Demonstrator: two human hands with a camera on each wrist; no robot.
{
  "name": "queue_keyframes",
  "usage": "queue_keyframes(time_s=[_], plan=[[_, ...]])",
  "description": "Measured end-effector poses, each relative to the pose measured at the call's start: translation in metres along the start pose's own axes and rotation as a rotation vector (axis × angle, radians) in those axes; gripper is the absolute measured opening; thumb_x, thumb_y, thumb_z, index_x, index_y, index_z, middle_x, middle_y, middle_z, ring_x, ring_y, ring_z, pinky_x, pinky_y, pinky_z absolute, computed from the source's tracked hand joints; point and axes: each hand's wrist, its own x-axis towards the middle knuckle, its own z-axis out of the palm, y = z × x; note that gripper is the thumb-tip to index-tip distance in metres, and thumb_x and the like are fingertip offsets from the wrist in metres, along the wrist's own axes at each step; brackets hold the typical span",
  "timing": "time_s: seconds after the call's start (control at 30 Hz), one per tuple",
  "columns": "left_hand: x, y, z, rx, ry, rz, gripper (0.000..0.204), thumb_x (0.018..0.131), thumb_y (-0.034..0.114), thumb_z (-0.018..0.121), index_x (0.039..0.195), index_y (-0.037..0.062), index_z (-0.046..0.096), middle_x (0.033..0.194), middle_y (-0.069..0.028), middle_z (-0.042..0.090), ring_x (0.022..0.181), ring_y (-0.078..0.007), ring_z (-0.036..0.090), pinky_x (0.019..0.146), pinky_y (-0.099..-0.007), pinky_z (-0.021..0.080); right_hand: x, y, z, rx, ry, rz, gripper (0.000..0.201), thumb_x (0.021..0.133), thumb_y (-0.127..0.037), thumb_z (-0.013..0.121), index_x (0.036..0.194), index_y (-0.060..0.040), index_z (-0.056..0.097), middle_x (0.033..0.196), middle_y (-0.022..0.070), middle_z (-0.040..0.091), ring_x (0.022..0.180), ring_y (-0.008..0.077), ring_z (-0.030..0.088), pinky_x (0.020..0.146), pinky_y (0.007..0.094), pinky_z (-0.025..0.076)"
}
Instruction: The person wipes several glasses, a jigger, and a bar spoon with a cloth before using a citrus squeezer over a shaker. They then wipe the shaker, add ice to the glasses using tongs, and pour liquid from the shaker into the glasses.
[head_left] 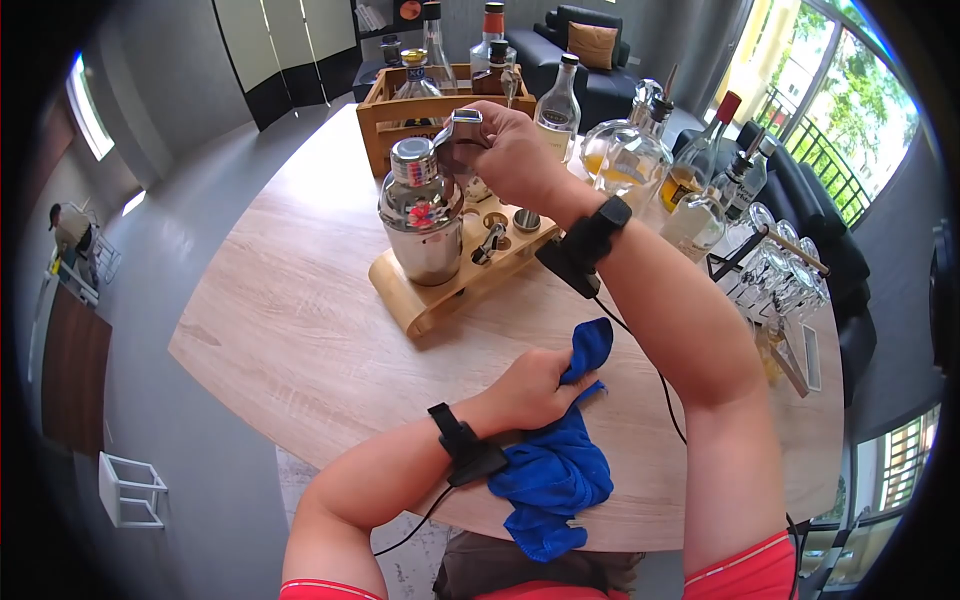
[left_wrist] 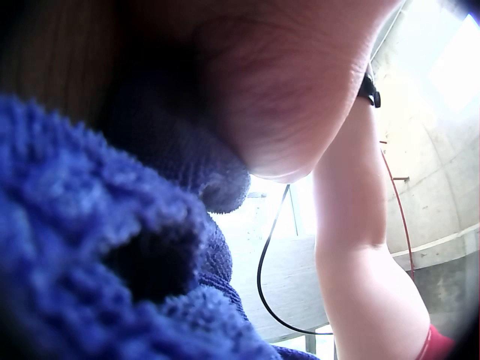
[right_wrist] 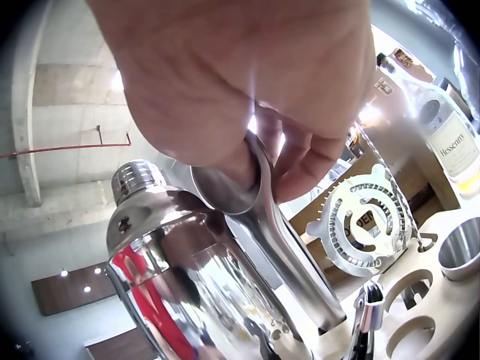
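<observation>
My left hand (head_left: 530,392) grips a blue cloth (head_left: 560,465), with one end sticking up past the thumb and the rest bunched on the table below. Up at the wooden bar-tool stand (head_left: 405,305), my right hand (head_left: 520,152) pinches a steel tool (right_wrist: 281,244) with a rounded, scoop-like hollow. Its thick shaft slants down toward the stand, and the exact kind I cannot tell. Close to this tool, a polished cocktail shaker (head_left: 425,245) stands upright in the stand. A toothed strainer (right_wrist: 365,225) shows beyond the fingers in the right wrist view.
Also in the stand are a small metal cup (head_left: 527,220) and a black-and-silver tool (head_left: 490,243). Behind it sits a wooden crate (head_left: 375,125) of bottles. More bottles (head_left: 690,170), a glass decanter (head_left: 630,165) and a rack of hanging glasses (head_left: 770,280) line the right side.
</observation>
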Motion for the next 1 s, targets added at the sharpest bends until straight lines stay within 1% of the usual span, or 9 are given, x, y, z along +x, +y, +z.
queue_keyframes(time_s=[0.17,0.3,0.37,0.43,0.6,0.67,0.8,0.9,1.0], plan=[[0.0,0.003,0.0,-0.016,0.0,-0.021,0.021,0.092,0.019,0.068,0.09,-0.001,0.065,0.082,-0.0261,0.065,0.076,-0.046,0.061,0.067,-0.0464,0.049,0.004,0.011,-0.002,-0.311,0.053,-0.046,0.029,0.091,0.012,0.06,0.115,-0.0032,0.061,0.106,0.0051,0.073,0.101,0.0123,0.069,0.086,0.0271,0.056],[0.001,-0.003,0.001,0.008,-0.002,-0.023,0.022,0.092,0.019,0.068,0.089,-0.0017,0.065,0.081,-0.0262,0.064,0.075,-0.0461,0.061,0.067,-0.0465,0.048,0.0,0.016,0.006,-0.253,0.03,-0.105,0.034,0.089,0.009,0.062,0.12,-0.0027,0.058,0.106,0.0081,0.073,0.101,0.0139,0.069,0.085,0.0272,0.055],[0.001,-0.01,0.004,0.04,0.013,0.032,0.017,0.097,0.016,0.065,0.092,-0.0005,0.065,0.074,-0.0189,0.063,0.062,-0.0271,0.053,0.064,-0.0384,0.048,-0.012,0.006,0.005,-0.394,0.084,-0.08,0.037,0.088,0.005,0.065,0.123,-0.0028,0.057,0.108,0.01,0.072,0.1,0.0153,0.07,0.085,0.0283,0.055],[0.0,-0.01,0.004,0.025,0.018,0.039,0.018,0.097,0.017,0.065,0.093,-0.0005,0.065,0.074,-0.0187,0.064,0.062,-0.0273,0.054,0.064,-0.0386,0.048,-0.018,0.0,0.002,-0.513,0.136,-0.049,0.049,0.085,-0.005,0.07,0.131,-0.0029,0.054,0.112,0.0137,0.067,0.097,0.0191,0.069,0.083,0.0308,0.055],[0.0,-0.004,0.0,0.017,0.027,0.072,0.019,0.098,0.019,0.065,0.096,0.0,0.066,0.077,-0.018,0.067,0.063,-0.0281,0.058,0.066,-0.0389,0.049,-0.053,-0.02,0.007,-0.489,0.358,-0.134,0.047,0.079,-0.006,0.067,0.124,-0.0038,0.052,0.102,0.0116,0.061,0.089,0.0208,0.061,0.079,0.0348,0.054],[0.001,-0.005,0.001,0.015,0.006,0.053,0.019,0.097,0.019,0.065,0.099,0.0003,0.068,0.078,-0.0189,0.067,0.07,-0.0301,0.065,0.069,-0.0401,0.05,-0.07,-0.022,0.014,-0.424,0.299,-0.142,0.046,0.08,-0.008,0.069,0.122,-0.0031,0.05,0.103,0.0115,0.061,0.088,0.0193,0.06,0.079,0.0333,0.053],[0.001,-0.022,0.006,0.069,-0.038,0.08,0.023,0.096,0.019,0.065,0.111,0.002,0.067,0.092,-0.0204,0.07,0.089,-0.0334,0.069,0.082,-0.0414,0.052,-0.084,-0.018,0.045,-0.536,0.127,-0.062,0.079,0.077,-0.03,0.086,0.137,-0.0056,0.043,0.118,0.018,0.063,0.105,0.0287,0.064,0.093,0.0403,0.052],[0.0,-0.017,0.003,0.073,-0.04,0.031,0.043,0.096,0.023,0.065,0.133,0.0032,0.057,0.136,-0.0229,0.059,0.123,-0.0392,0.056,0.106,-0.0469,0.043,-0.077,-0.019,0.059,-0.578,0.112,-0.014,0.094,0.073,-0.036,0.09,0.144,-0.0048,0.035,0.125,0.0233,0.061,0.117,0.039,0.062,0.1,0.0446,0.049],[0.0,-0.017,0.002,0.104,-0.034,0.052,0.048,0.097,0.026,0.064,0.137,0.0015,0.054,0.141,-0.0247,0.055,0.132,-0.04,0.051,0.11,-0.0477,0.04,-0.074,-0.013,0.068,-0.562,0.172,-0.006,0.095,0.071,-0.033,0.089,0.144,-0.0048,0.035,0.121,0.0219,0.063,0.111,0.0374,0.064,0.097,0.0424,0.05]])
